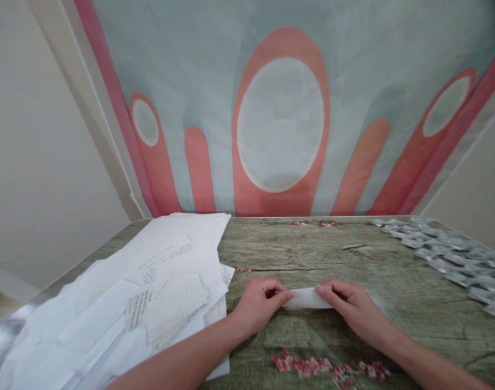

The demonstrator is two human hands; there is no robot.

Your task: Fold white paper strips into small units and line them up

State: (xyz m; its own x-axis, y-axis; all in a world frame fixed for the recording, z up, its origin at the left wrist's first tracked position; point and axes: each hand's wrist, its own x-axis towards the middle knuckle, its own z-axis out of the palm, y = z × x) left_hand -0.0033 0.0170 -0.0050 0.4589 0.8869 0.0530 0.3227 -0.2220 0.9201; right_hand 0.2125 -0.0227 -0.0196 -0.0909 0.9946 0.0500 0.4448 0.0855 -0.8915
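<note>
A narrow strip of white paper is stretched between my two hands, low over the wood-patterned table. My left hand pinches its left end between thumb and fingers. At the other end, my right hand grips the strip in the same way. The paper looks folded, though its layers are too small to make out. Just left of my left hand lies a spread pile of white paper sheets, some with printed text and torn edges.
Rows of small folded, silvery-grey paper pieces lie along the table's right side. The table has a wood-grain cover with printed pink flowers. Behind it hangs a grey-green backdrop with coral shapes, between pale walls.
</note>
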